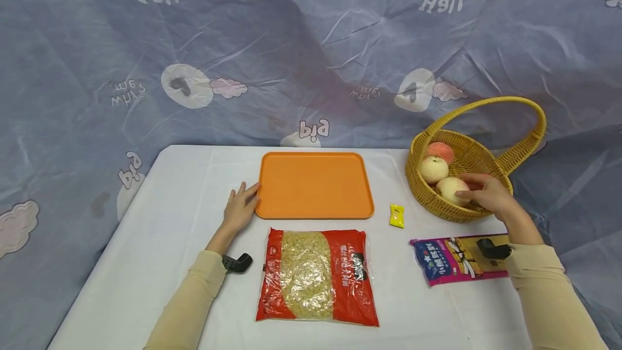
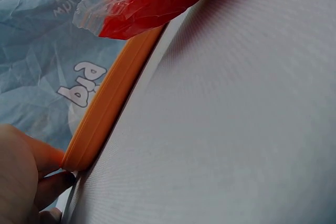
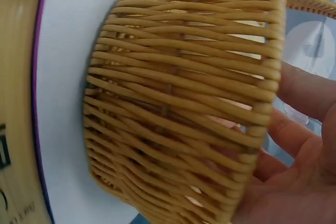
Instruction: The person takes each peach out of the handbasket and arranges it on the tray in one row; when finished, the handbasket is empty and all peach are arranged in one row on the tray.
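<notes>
On the right, my right hand (image 1: 488,193) reaches over the rim of a yellow wicker basket (image 1: 423,196). Its thumb and fingers pinch a pale peach (image 1: 449,188) inside; the basket wall (image 3: 173,93) hides most of the grip in the right wrist view. Another pale peach (image 1: 434,169) and a redder one (image 1: 440,151) lie beside it. A further reddish fruit shows partly under the hand. My left hand (image 1: 239,209) rests at the left edge of an orange tray (image 1: 315,185), fingers loosely spread. In the left wrist view its fingertips touch the tray's corner (image 2: 81,156).
A red bag of dry noodles (image 1: 311,274) lies in front of the tray. A small yellow packet (image 1: 396,216) sits between tray and basket. Below the basket, a purple-and-gold package (image 1: 457,258) lies partly under the right forearm. A patterned cloth (image 1: 291,58) hangs behind the white table (image 1: 165,220).
</notes>
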Motion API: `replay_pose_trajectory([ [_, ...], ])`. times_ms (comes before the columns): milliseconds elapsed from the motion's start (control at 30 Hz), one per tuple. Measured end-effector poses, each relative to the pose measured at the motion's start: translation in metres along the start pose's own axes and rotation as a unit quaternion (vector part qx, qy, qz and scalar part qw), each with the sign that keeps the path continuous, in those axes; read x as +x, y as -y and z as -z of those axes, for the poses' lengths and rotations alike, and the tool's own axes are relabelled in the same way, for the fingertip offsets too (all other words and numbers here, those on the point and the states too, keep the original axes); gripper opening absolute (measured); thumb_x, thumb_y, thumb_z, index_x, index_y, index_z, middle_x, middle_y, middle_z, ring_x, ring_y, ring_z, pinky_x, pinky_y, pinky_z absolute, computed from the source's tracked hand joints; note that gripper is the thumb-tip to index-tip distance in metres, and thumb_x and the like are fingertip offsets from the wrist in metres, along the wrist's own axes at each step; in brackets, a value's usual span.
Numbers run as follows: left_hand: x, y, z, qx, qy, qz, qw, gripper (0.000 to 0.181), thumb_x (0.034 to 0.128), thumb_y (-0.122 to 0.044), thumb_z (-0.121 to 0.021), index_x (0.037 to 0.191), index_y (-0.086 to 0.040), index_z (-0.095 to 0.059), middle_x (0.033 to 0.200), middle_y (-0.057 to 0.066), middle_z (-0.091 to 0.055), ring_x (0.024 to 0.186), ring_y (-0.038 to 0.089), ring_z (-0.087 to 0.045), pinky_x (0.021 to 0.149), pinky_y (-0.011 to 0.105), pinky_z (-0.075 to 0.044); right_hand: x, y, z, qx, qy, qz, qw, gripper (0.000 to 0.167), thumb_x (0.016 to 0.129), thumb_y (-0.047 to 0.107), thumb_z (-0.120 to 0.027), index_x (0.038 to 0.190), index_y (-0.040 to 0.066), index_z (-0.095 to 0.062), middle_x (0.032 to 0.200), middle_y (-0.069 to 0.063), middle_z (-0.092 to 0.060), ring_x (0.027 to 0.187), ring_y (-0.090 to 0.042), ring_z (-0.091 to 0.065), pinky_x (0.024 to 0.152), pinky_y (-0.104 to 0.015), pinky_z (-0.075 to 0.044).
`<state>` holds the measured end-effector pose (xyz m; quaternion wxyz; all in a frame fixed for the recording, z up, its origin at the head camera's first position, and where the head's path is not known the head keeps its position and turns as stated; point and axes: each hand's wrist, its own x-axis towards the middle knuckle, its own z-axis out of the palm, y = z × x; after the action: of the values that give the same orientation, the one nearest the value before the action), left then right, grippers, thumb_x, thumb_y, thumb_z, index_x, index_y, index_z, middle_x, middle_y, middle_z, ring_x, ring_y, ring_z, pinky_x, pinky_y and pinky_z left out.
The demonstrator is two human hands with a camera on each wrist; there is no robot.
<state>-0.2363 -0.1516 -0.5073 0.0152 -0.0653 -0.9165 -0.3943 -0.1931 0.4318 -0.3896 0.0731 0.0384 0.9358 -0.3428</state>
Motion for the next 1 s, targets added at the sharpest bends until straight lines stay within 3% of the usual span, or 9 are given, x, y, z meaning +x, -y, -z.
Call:
replay_pose_trajectory([
  [67, 0.000, 0.000, -0.001, 0.002, 0.000, 0.003, 1.0000, 0.047, 0.1004, -0.020, -0.050, 0.145, -0.008, -0.046, 0.152, 0.015, -0.042, 0.150, 0.035, -0.020, 0.125, 0.050, 0.000, 0.002, -0.001, -0.004, 0.002, -0.007, 0.008, 0.9999, 0.066, 0.096, 0.018, -0.062, 0.144, -0.014, -0.032, 0.136, -0.042, -0.043, 0.100, -0.017, -0.057, 0.069, -0.013, -0.050],
  [167, 0.000, 0.000, -0.001, 0.004, 0.000, 0.004, 1.0000, 0.046, 0.1004, -0.020, -0.050, 0.145, -0.009, -0.046, 0.152, 0.015, -0.041, 0.150, 0.035, -0.020, 0.125, 0.050, -0.001, 0.002, -0.002, -0.008, 0.014, -0.011, 0.004, 0.9998, 0.064, 0.096, 0.015, -0.061, 0.144, -0.015, -0.031, 0.136, -0.043, -0.042, 0.113, -0.041, -0.052, 0.067, -0.010, -0.048],
  [300, -0.001, 0.001, -0.002, 0.009, 0.003, 0.001, 1.0000, 0.046, 0.1007, -0.021, -0.049, 0.145, -0.009, -0.046, 0.153, 0.015, -0.041, 0.150, 0.035, -0.020, 0.125, 0.050, -0.001, 0.004, -0.003, -0.010, 0.019, -0.009, -0.009, 0.9997, 0.065, 0.097, 0.018, -0.059, 0.146, -0.014, -0.029, 0.137, -0.042, -0.040, 0.118, -0.048, -0.047, 0.067, -0.011, -0.047],
  [433, -0.001, 0.001, -0.001, 0.009, -0.002, 0.000, 1.0000, 0.046, 0.1004, -0.021, -0.050, 0.145, -0.009, -0.047, 0.153, 0.016, -0.040, 0.149, 0.036, -0.021, 0.125, 0.051, -0.001, 0.007, -0.003, -0.009, 0.023, 0.008, -0.024, 0.9994, 0.070, 0.098, 0.023, -0.059, 0.148, -0.012, -0.025, 0.139, -0.040, -0.038, 0.111, -0.040, -0.052, 0.070, -0.018, -0.051],
  [633, -0.002, 0.001, 0.001, 0.010, -0.002, -0.004, 0.9999, 0.046, 0.1005, -0.021, -0.049, 0.145, -0.009, -0.047, 0.152, 0.017, -0.041, 0.149, 0.036, -0.021, 0.125, 0.051, -0.002, 0.015, -0.002, -0.009, 0.082, 0.063, -0.055, 0.9931, 0.080, 0.096, 0.033, -0.062, 0.150, -0.005, -0.016, 0.144, -0.036, -0.031, 0.086, -0.006, -0.058, 0.071, -0.026, -0.056],
  [767, -0.002, 0.002, 0.003, 0.012, -0.005, -0.004, 0.9999, 0.046, 0.1004, -0.020, -0.049, 0.144, -0.008, -0.048, 0.152, 0.016, -0.042, 0.149, 0.036, -0.022, 0.125, 0.050, -0.002, 0.019, -0.003, -0.010, 0.108, 0.080, -0.063, 0.9889, 0.083, 0.096, 0.033, -0.062, 0.150, -0.006, -0.013, 0.144, -0.036, -0.030, 0.082, -0.001, -0.058, 0.071, -0.025, -0.057],
  [867, -0.002, 0.001, 0.003, 0.013, -0.008, -0.003, 0.9999, 0.046, 0.1003, -0.020, -0.049, 0.145, -0.008, -0.047, 0.152, 0.016, -0.042, 0.149, 0.036, -0.022, 0.125, 0.051, -0.002, 0.020, -0.002, -0.011, 0.085, 0.069, -0.056, 0.9924, 0.084, 0.096, 0.035, -0.062, 0.148, -0.012, -0.017, 0.137, -0.035, -0.038, 0.082, -0.003, -0.058, 0.071, -0.025, -0.057],
  [1000, -0.001, 0.000, 0.001, 0.015, -0.003, -0.004, 0.9999, 0.046, 0.1007, -0.021, -0.049, 0.145, -0.010, -0.047, 0.152, 0.015, -0.042, 0.149, 0.036, -0.021, 0.125, 0.051, -0.001, 0.015, 0.000, -0.010, 0.047, 0.021, -0.050, 0.9974, 0.077, 0.093, 0.036, -0.065, 0.139, -0.016, -0.032, 0.114, -0.024, -0.052, 0.076, -0.004, -0.057, 0.065, -0.025, -0.057],
])
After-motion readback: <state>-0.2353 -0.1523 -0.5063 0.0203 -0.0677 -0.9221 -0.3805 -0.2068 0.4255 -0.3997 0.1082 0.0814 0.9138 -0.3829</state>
